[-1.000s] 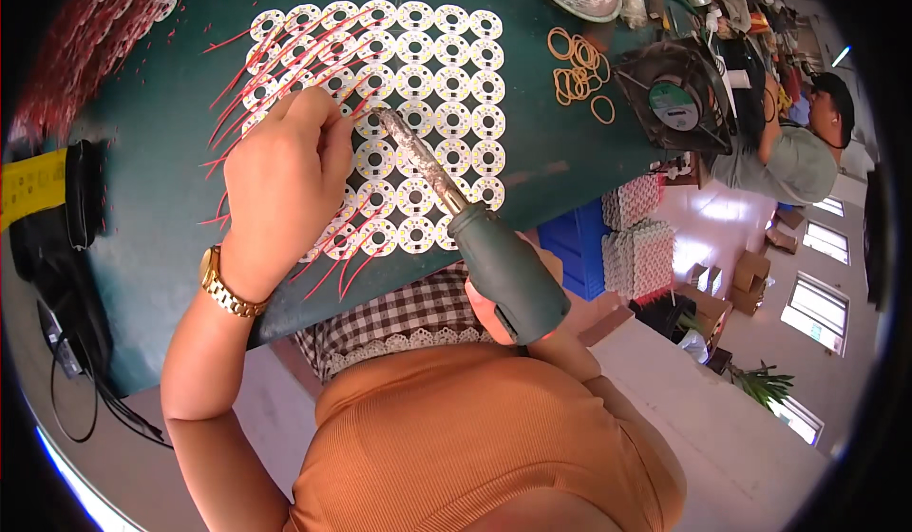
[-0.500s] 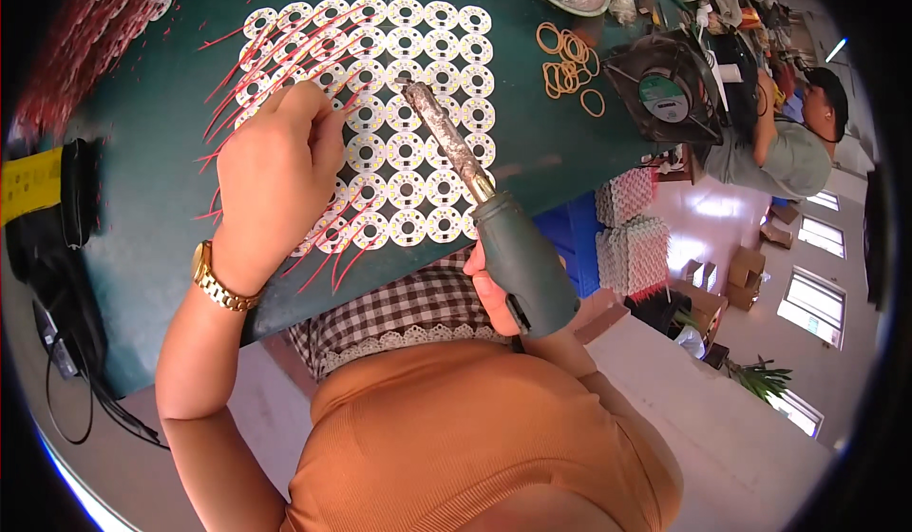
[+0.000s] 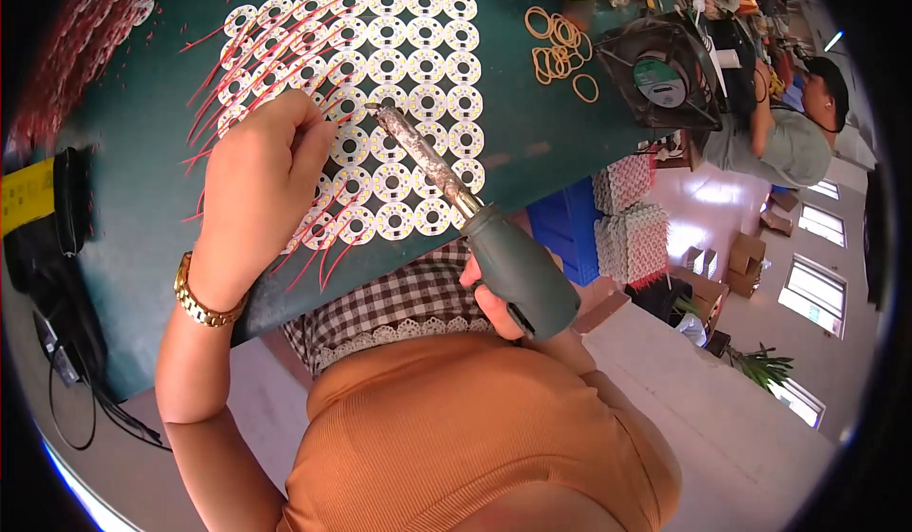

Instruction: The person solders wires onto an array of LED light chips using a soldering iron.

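- My left hand (image 3: 256,199) rests on the board panel (image 3: 380,104), fingers pinched on a red wire (image 3: 318,233).
- My right hand (image 3: 494,294), mostly hidden, is wrapped round the soldering iron (image 3: 475,223) handle; its tip sits on the panel just beside my left fingertips.
- Panel lies on the green table (image 3: 142,171), round white boards in a grid, red wires fanned over its left part.
- Rubber bands (image 3: 560,47) right of the panel, fan (image 3: 665,76) beyond them.
- Another person (image 3: 779,133) sits far right.
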Motion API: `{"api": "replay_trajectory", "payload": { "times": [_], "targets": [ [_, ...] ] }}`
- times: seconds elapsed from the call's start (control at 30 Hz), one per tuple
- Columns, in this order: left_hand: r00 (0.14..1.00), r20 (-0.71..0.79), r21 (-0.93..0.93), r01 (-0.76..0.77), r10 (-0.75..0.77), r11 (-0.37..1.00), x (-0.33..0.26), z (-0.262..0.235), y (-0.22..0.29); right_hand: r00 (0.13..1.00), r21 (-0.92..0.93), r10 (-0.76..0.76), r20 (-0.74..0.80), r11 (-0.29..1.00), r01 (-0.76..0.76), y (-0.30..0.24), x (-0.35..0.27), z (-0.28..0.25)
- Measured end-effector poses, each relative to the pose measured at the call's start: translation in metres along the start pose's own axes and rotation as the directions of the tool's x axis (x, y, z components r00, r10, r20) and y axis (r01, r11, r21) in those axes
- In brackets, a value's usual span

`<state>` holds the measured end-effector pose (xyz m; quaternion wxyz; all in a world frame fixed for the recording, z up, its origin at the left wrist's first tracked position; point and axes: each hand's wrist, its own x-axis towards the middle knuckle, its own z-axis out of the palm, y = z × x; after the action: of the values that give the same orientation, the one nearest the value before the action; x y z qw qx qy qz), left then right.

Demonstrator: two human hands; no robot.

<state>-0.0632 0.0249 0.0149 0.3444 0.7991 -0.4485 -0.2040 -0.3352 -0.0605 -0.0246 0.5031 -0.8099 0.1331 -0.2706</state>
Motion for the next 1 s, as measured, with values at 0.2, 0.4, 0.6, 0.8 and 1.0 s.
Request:
{"api": "replay_trajectory", "payload": {
  "times": [0.2, 0.4, 0.6, 0.8, 1.0],
  "targets": [
    [0.997, -0.035, 0.079, -0.06, 0.063, 0.995, 0.0, 0.005, -0.002, 0.974, 0.012, 0.22, -0.047, 0.975, -0.22, -0.01, 0.007, 0.007],
    [0.993, -0.056, 0.122, -0.095, 0.103, 0.988, 0.001, 0.007, -0.003, 0.936, 0.041, 0.35, 0.019, 0.936, -0.351, -0.017, 0.011, 0.006],
    [0.992, -0.063, 0.136, -0.102, 0.112, 0.985, 0.001, 0.007, -0.003, 0.987, -0.324, 0.132, 0.096, 0.941, -0.094, -0.006, 0.011, -0.001],
    [0.99, -0.068, 0.168, -0.108, 0.121, 0.98, 0.001, 0.009, -0.004, 0.988, -0.378, 0.125, 0.094, 0.922, -0.081, -0.007, 0.011, 0.001],
    [0.991, -0.059, 0.176, -0.11, 0.122, 0.978, 0.0, 0.009, -0.005, 0.997, -0.376, 0.012, 0.081, 0.926, 0.019, -0.001, 0.008, 0.002]
  ]
}}
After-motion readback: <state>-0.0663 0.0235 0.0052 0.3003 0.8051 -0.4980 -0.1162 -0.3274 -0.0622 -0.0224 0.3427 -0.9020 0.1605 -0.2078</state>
